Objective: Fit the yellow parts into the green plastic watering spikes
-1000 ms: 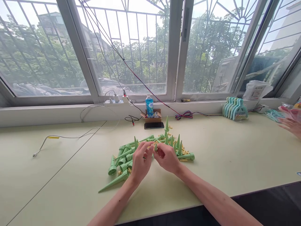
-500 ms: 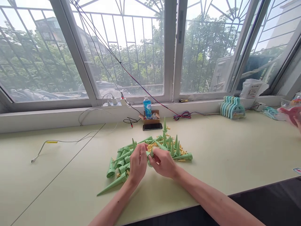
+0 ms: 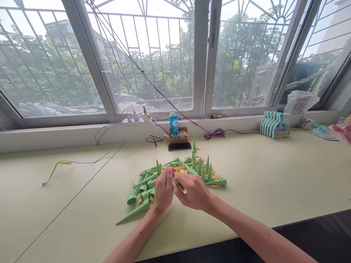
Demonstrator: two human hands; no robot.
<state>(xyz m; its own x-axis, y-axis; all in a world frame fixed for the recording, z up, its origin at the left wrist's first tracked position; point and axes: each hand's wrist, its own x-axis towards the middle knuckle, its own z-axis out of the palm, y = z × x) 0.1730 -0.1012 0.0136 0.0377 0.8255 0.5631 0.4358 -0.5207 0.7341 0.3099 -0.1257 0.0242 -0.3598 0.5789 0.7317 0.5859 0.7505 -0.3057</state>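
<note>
My left hand (image 3: 163, 190) and my right hand (image 3: 194, 191) meet over the near side of a heap of green plastic watering spikes. Both are closed around one green spike (image 3: 176, 180), mostly hidden by the fingers. A whitish edge shows under my right fingers, too small to make out. Left of my hands lie several loose hollow spikes (image 3: 146, 179), and one long spike (image 3: 134, 214) points toward the front left. Beyond my right hand several cones (image 3: 209, 172) stand point up. Small yellow plastic valves (image 3: 215, 174) are scattered among them.
Behind the heap lie a phone (image 3: 179, 146) and a small carton (image 3: 184, 138) by a blue bottle (image 3: 173, 125). Cables (image 3: 215, 134) run along the sill. Light-blue hangers (image 3: 275, 125) stand back right, a pink item (image 3: 341, 132) at the far right. The table's front edge is close.
My right hand has turned over the spike, whose upright tip is now covered. The whole view has shifted slightly. A person's hand at the far right edge has gone from view.
</note>
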